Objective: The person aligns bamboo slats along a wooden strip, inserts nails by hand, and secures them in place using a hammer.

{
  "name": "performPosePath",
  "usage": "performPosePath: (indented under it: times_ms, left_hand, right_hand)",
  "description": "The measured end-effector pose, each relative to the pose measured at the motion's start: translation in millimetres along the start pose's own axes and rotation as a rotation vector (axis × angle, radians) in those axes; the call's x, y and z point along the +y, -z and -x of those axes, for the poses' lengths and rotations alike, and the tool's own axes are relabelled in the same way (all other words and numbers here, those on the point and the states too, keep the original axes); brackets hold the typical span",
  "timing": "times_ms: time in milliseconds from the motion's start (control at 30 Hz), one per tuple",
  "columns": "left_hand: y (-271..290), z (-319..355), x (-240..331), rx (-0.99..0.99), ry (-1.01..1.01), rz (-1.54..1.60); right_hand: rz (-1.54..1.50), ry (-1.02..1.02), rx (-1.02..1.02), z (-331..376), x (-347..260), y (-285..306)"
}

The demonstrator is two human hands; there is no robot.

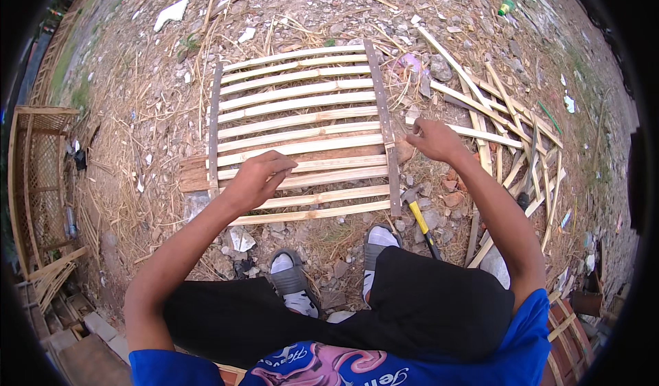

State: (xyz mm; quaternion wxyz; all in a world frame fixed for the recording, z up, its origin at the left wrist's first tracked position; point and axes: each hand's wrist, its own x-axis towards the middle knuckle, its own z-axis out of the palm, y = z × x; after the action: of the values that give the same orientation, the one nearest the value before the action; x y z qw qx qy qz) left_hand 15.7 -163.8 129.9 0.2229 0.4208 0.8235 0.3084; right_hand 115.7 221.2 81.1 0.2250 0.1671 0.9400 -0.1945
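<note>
A slatted wooden panel (298,101) lies on the ground before me, its pale strips fixed across two darker side rails. Over its lower left part is my left hand (259,177), fingers drawn together toward the thumb; anything between them is too small to make out. My right hand (435,139) is closed just beyond the right rail (384,111). It overlaps a loose pale strip (484,136), but whether it grips that strip is hidden. A hammer (419,218) with a yellow and black handle rests on the ground between the right rail and my right forearm.
Under the panel a brown board (193,174) sticks out at the left. Loose wooden strips (511,111) lie in a crossed pile at the right. A lattice-sided wooden frame (42,180) stands far left. Rubble and dry straw cover the ground around my sandalled feet (294,281).
</note>
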Motion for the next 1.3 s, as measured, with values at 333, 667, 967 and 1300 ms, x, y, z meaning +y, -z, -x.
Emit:
performPosePath:
  times_ms: [333, 667, 967, 1300]
  left_hand:
    - [-197, -69, 11, 0.312, 0.099, 0.21]
    - [-202, -72, 10, 0.357, 0.188, 0.176]
    - [-197, -76, -4, 0.45, 0.03, 0.005]
    - [-203, -93, -14, 0.397, 0.048, 0.068]
  right_hand:
    - [-1.163, -0.334, 0.324, 33, 0, -180]
    - [-1.311, -0.273, 0.285, 45, -6, -176]
    - [-1.284, -0.233, 0.339, 43, -13, -168]
    - [-1.344, -0.309, 0.273, 47, -19, -170]
